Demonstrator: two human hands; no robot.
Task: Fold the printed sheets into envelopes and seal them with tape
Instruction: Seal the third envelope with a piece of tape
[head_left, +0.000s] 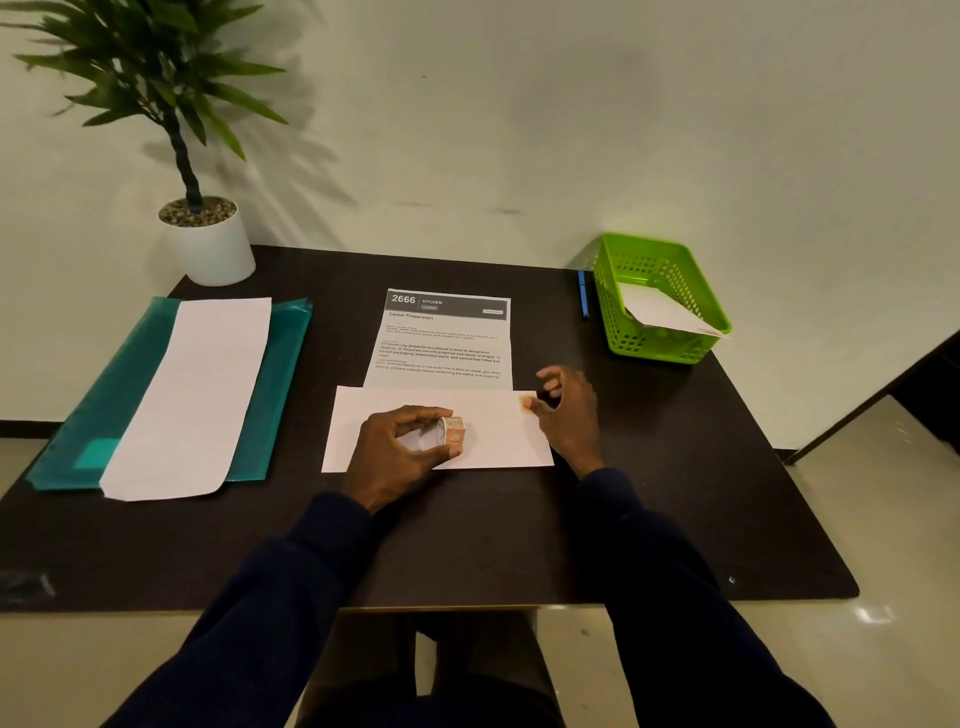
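A white envelope (498, 436) lies flat on the dark table (467, 540) in front of me. Behind it lies a printed sheet (441, 338) headed "2666 KITCHEN". My left hand (400, 452) rests on the envelope and grips a small roll of orange patterned tape (453, 430). My right hand (569, 410) is at the envelope's upper right corner, its fingertips on a short orange piece of tape (526, 403) stuck there.
At the left, a stack of white paper (192, 395) lies on a teal folder (104, 395). A potted plant (208, 244) stands at the back left. A green basket (670, 301) with a folded white paper inside is back right, a blue pen (583, 294) beside it.
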